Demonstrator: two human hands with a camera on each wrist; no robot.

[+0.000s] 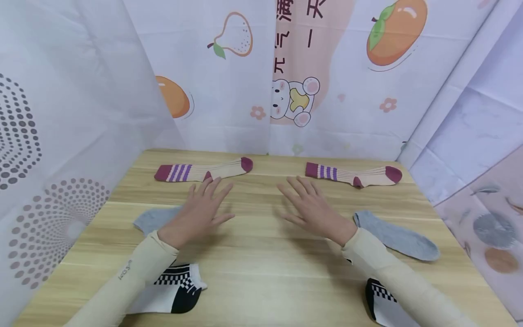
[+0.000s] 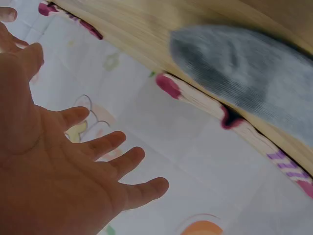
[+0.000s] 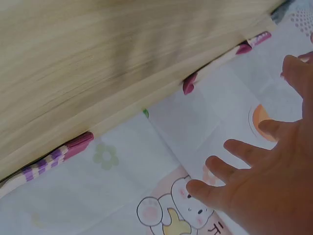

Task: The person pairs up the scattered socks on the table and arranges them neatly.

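Note:
My left hand (image 1: 200,211) hovers with spread fingers over the left half of the table, holding nothing. Just beyond its fingertips lies a cream sock (image 1: 218,170) with maroon heel and toe and purple stripes. Under its wrist a grey sock (image 1: 157,219) is partly hidden. My right hand (image 1: 312,209), also spread and holding nothing, is above the table's right half. Past it lies a matching striped sock (image 1: 343,175); a second grey sock (image 1: 400,236) lies to its right. Black-and-white checkered socks lie beneath each forearm, the left one (image 1: 180,290) and the right one (image 1: 386,302), both partly covered.
The socks lie on a light wooden table (image 1: 269,272). A white curtain (image 1: 229,104) with fruit and a cartoon animal hangs along the back edge. More printed cloth hangs at the left (image 1: 77,136) and right (image 1: 461,150) sides.

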